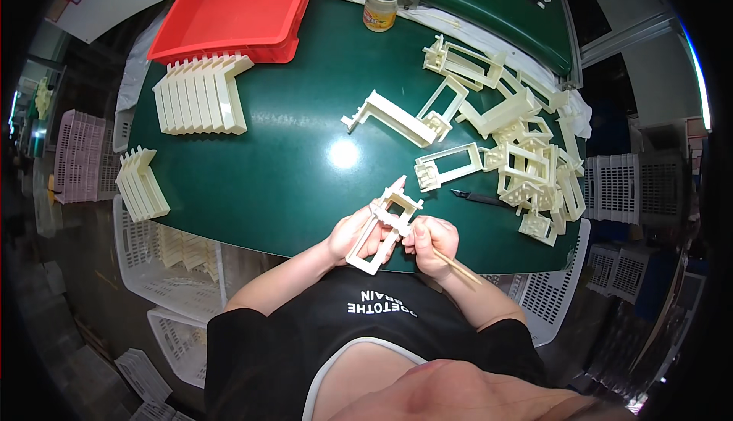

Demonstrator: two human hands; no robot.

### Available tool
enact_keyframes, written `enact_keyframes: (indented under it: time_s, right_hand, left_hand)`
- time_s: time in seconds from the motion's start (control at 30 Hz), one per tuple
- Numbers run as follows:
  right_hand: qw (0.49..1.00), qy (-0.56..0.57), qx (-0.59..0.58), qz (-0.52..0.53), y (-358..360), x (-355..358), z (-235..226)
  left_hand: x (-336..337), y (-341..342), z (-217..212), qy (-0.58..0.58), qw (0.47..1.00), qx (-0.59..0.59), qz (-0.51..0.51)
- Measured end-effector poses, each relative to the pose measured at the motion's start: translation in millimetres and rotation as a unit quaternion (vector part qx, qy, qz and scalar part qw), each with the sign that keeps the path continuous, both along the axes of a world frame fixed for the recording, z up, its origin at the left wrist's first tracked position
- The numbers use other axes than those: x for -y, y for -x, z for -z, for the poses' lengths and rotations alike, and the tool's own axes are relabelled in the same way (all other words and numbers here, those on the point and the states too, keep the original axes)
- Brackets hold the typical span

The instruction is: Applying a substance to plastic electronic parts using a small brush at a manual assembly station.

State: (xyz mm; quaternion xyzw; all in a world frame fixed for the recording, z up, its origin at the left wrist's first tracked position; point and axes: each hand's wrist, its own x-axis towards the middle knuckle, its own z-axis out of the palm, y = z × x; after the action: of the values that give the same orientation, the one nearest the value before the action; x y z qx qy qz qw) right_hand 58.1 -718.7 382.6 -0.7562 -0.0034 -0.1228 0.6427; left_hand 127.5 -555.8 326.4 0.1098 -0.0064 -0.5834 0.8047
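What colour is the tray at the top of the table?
Red; the tray shows clearly in the head view.

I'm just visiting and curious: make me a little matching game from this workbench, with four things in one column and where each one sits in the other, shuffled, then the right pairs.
Things:
1. red tray
2. glass jar
3. loose heap of cream plastic frames
4. thin wooden stick

Places:
A. held in the right hand
B. far left corner of the green table
C. spread over the table's right side
D. far edge of the table, just right of the tray

Pairs: 1-B, 2-D, 3-C, 4-A
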Motion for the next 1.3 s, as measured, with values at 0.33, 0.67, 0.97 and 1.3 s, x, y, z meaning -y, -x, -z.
enact_keyframes:
  time_s: [0.33, 0.67, 0.97, 1.3]
  right_hand:
    - [1.0, -0.007, 0.015, 0.003, -6, 5, 1]
    - [0.999, -0.022, 0.036, 0.017, -2, 0, 11]
    - [0.999, -0.035, -0.021, -0.002, 3, -5, 9]
    - [0.988, -0.136, 0.068, 0.037, 16, 12, -22]
  left_hand:
    - [1, -2, -1, 0.011, 0.999, -0.048, 0.022]
    - [1, -4, 2, 0.042, 0.997, -0.053, 0.024]
    - [5, -5, -5, 0.02, 0.997, -0.078, 0.01]
    - [4, -3, -10, 0.075, 0.994, -0.076, -0.03]
